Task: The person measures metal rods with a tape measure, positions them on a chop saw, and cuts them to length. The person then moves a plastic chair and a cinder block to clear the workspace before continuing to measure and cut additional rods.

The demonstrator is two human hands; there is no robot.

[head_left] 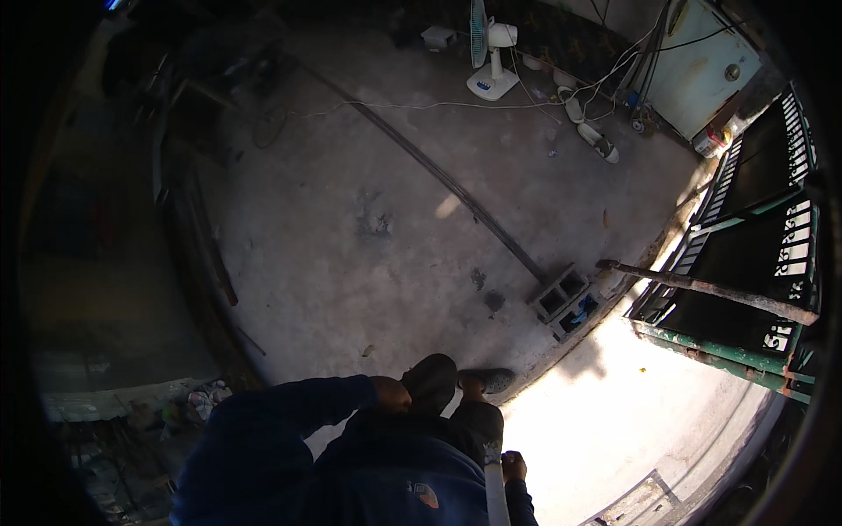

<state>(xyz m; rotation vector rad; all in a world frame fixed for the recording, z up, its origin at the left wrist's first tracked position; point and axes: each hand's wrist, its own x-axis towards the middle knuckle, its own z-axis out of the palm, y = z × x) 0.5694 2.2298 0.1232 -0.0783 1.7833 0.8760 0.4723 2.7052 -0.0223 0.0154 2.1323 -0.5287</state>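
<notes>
My left hand (pixel 392 394) rests by my bent left knee (pixel 430 379), at the end of a dark blue sleeve. Its fingers are turned away and dim, so their hold does not show. Lower right, my right hand (pixel 514 466) is curled closed beside my other leg. What it holds, if anything, is hidden. Right next to it a pale, narrow bar (pixel 496 495) runs down to the lower edge; I cannot tell whether the hand touches it. A dark shoe (pixel 488 380) on my foot stands on the concrete floor (pixel 412 289).
Long thin metal bars (pixel 438 175) lie across the floor, ending at hollow concrete blocks (pixel 563 298). A wooden pole (pixel 710 289) leans toward a green metal gate (pixel 728 351). Farther off are a fan (pixel 493 83), loose shoes (pixel 598 142), cables and a pale cabinet (pixel 702 70).
</notes>
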